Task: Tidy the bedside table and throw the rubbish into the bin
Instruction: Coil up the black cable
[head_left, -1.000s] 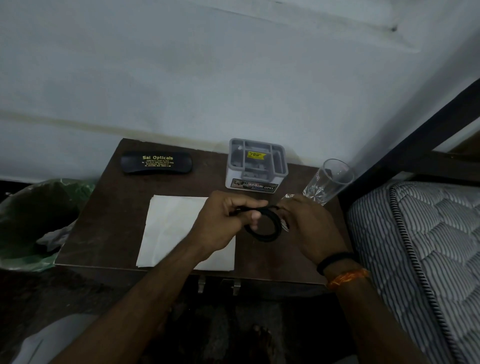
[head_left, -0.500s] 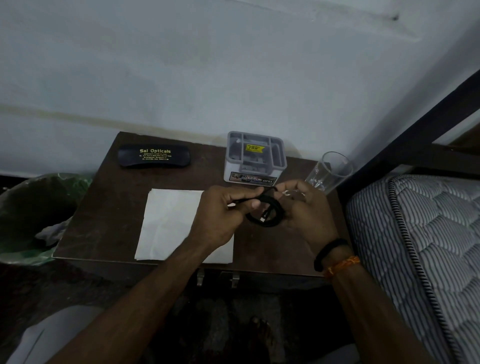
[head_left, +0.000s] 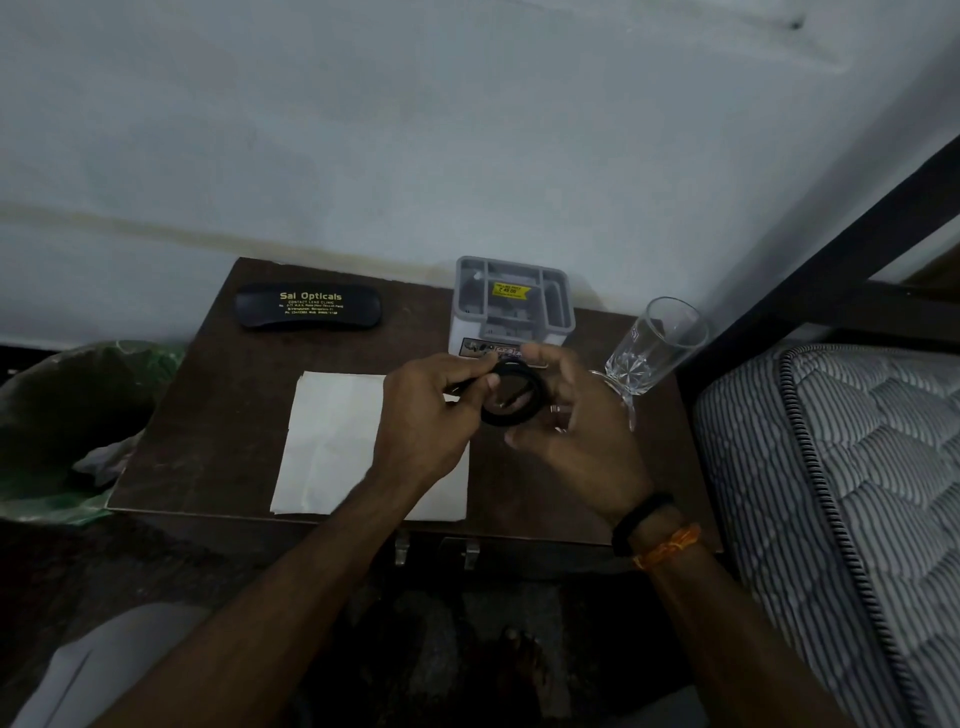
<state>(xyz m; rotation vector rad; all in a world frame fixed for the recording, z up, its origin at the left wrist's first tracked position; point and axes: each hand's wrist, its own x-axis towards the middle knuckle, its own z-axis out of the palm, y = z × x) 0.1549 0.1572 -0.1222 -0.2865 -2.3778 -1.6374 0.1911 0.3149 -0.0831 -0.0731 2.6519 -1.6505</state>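
Both hands hold a black cable wound into a small coil (head_left: 525, 411) above the dark brown bedside table (head_left: 208, 415). My left hand (head_left: 426, 421) pinches the coil's left side. Cupped around its right side is my right hand (head_left: 576, 431). A white sheet of paper (head_left: 332, 441) lies flat on the table under my left wrist. A green-lined bin (head_left: 57, 415) with some rubbish in it stands left of the table.
A black spectacle case (head_left: 307, 310) lies at the table's back left. A grey plastic organiser (head_left: 511, 306) stands at the back middle, a clear drinking glass (head_left: 652, 348) at the right edge. A striped mattress (head_left: 841, 493) and dark bed frame (head_left: 831, 249) lie to the right.
Both hands have lifted the coil slightly towards the organiser, and the cable loop looks tighter and rounder than before. The table's other items have not moved.
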